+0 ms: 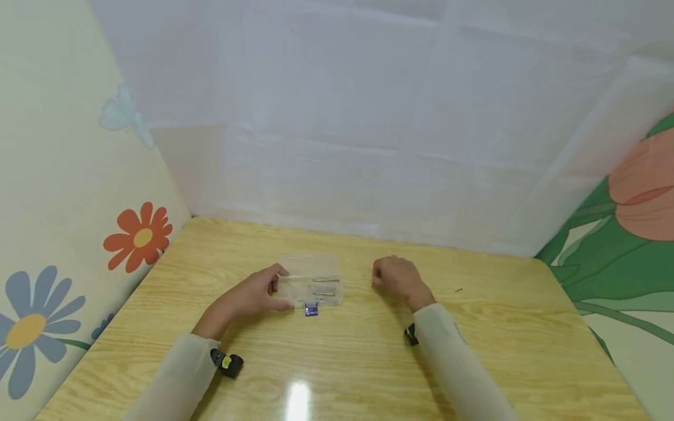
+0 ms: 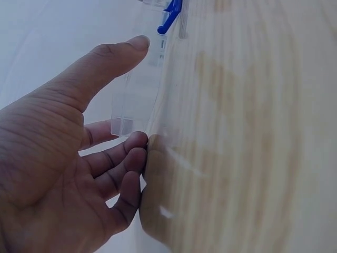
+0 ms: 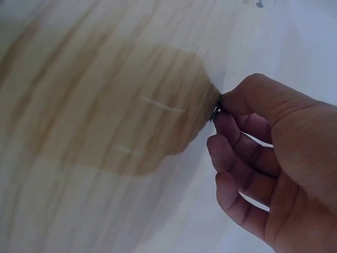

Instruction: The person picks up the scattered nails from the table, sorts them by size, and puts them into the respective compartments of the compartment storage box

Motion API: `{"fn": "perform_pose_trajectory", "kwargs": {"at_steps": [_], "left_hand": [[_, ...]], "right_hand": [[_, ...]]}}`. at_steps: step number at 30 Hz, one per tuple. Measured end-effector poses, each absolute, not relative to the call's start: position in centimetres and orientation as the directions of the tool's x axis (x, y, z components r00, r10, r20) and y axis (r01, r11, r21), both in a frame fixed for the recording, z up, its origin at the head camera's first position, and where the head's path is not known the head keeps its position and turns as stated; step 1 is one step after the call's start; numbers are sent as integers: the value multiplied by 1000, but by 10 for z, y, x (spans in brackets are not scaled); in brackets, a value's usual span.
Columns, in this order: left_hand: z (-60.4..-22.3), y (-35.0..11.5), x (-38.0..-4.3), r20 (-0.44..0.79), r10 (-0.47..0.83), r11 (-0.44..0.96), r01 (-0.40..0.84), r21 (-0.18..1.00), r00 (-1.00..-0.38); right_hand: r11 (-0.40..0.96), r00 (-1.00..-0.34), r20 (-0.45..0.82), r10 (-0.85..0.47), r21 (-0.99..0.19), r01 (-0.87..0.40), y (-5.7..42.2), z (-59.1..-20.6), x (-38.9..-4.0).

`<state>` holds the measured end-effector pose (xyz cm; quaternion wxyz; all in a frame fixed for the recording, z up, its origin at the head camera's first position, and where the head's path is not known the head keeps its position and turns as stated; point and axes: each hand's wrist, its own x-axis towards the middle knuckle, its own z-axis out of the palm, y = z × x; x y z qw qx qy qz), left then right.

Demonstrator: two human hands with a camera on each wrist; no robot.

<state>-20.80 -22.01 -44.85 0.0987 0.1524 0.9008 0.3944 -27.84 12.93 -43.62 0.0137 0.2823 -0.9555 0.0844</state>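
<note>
A clear plastic box (image 1: 308, 266) with its lid raised lies on the wooden table, with slender metal nails or screws (image 1: 325, 293) in its compartments. At its near side shows a blue label or clasp (image 1: 311, 309). My left hand (image 1: 258, 291) holds the box's left end, thumb at the near edge and index finger at the left edge; the other fingertips (image 2: 138, 158) rest by the tabletop. To the right of the box, my right hand (image 1: 398, 277) pinches a small thin metal piece (image 3: 216, 107) between thumb and index finger, just at the table surface. Its exact kind is mostly hidden.
One small nail or screw (image 1: 458, 290) lies loose on the table (image 1: 337, 362), right of my right hand. White sheeting (image 1: 326, 117) hangs along the table's back edge. Flower-printed panels (image 1: 47, 175) stand at both sides.
</note>
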Motion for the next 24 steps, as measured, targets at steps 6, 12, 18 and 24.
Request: {"fn": "perform_pose_trajectory", "kwargs": {"at_steps": [6, 12, 18, 24], "left_hand": [[-447, -220, -208, -54, 352, 641, 198, 742, -934], [-448, -220, -208, -52, 362, 635, 205, 745, -931], [-447, -220, -208, -54, 362, 644, 208, 736, -931], [-447, -220, -208, -51, 361, 644, 209, 736, -931]], "right_hand": [[826, -843, 55, -536, -174, -536, 128, -436, -280], [836, -850, -4, -527, -185, -517, 128, -437, -281], [836, -847, -16, -531, -169, -522, 129, -439, -282], [827, -842, -11, -539, -196, -526, 131, -441, -281]]}}
